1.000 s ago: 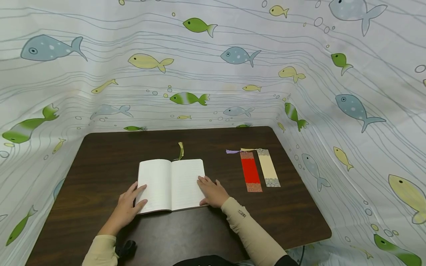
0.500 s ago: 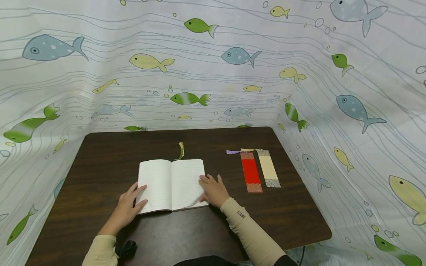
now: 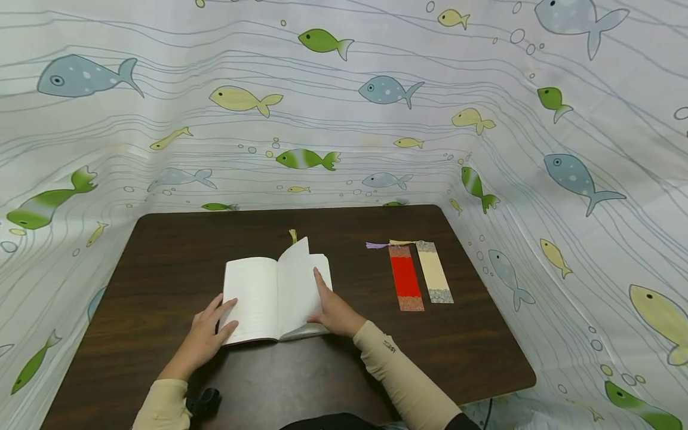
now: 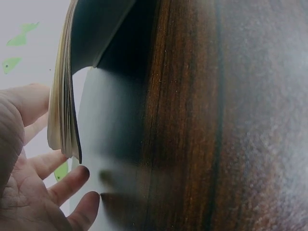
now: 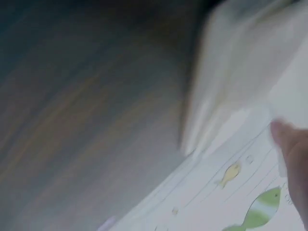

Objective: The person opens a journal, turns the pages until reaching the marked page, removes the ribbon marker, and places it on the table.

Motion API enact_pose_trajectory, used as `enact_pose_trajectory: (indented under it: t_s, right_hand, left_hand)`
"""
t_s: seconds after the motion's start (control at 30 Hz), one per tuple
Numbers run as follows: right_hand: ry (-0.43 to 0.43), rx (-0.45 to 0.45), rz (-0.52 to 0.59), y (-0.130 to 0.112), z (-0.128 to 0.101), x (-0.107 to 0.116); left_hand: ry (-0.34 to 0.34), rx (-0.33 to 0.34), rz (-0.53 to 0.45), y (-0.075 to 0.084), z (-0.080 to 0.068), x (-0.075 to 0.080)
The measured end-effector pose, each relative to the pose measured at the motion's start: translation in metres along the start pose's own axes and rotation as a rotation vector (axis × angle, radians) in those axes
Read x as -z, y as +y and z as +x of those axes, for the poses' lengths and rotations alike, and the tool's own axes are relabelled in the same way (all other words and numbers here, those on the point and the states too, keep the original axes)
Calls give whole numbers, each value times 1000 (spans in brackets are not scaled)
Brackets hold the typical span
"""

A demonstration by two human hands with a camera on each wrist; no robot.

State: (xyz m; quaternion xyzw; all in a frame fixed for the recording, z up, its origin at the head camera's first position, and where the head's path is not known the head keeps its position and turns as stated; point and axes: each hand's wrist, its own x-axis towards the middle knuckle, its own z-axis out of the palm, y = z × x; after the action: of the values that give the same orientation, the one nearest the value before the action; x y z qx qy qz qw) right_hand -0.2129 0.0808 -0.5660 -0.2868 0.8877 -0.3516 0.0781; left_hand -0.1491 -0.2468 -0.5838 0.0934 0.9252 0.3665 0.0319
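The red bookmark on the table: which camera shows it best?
The head view: the red bookmark lies flat and whole on the table, beside a cream bookmark. Neither wrist view shows it, only notebook pages and tabletop.

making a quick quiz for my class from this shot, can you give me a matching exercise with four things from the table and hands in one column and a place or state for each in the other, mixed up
Things
1. left hand
2. right hand
3. red rectangular paper bookmark
4. cream rectangular paper bookmark

Places or states
A. lies flat, nearest the dark brown wooden table's right edge
B. lifts a page of the open white lined notebook
C. rests on the notebook's left page edge
D. lies flat between the notebook and the other bookmark

Pairs: 1-C, 2-B, 3-D, 4-A
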Motion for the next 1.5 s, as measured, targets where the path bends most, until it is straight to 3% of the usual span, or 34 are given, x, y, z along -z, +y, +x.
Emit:
enact_pose_trajectory:
  t_s: [0.13,0.27,0.33,0.47,0.57,0.67,0.77,0.93,1.2,1.5]
  right_hand:
    - [-112,53,176,-14,1,-4]
    - [-199,135,181,-25,3,-14]
    - [-238,177,113,-29,5,-20]
    - [-275,255,-145,-31,8,-33]
    - [-296,275,-314,-30,5,-41]
    - [-320,278,-414,-32,2,-45]
    - [-327,289,-468,-35,1,-47]
    - [-317,300,-528,-35,2,-50]
    - [-293,297,-552,-34,3,-44]
    - [-230,112,-543,-2,-2,-25]
  left_hand:
    - [-7,1,-7,1,-1,1]
    - [-13,9,-16,2,-2,2]
    - [-13,12,-15,2,-2,2]
    - [7,-7,-10,0,0,1]
    - [59,-69,-46,-1,1,0]
    - [116,-122,-129,-1,2,1]
    - [121,-103,-200,1,1,3]
    - [82,-16,-285,4,0,8]
    - [2,69,-100,-2,4,5]
    - [19,-24,-32,-4,4,1]
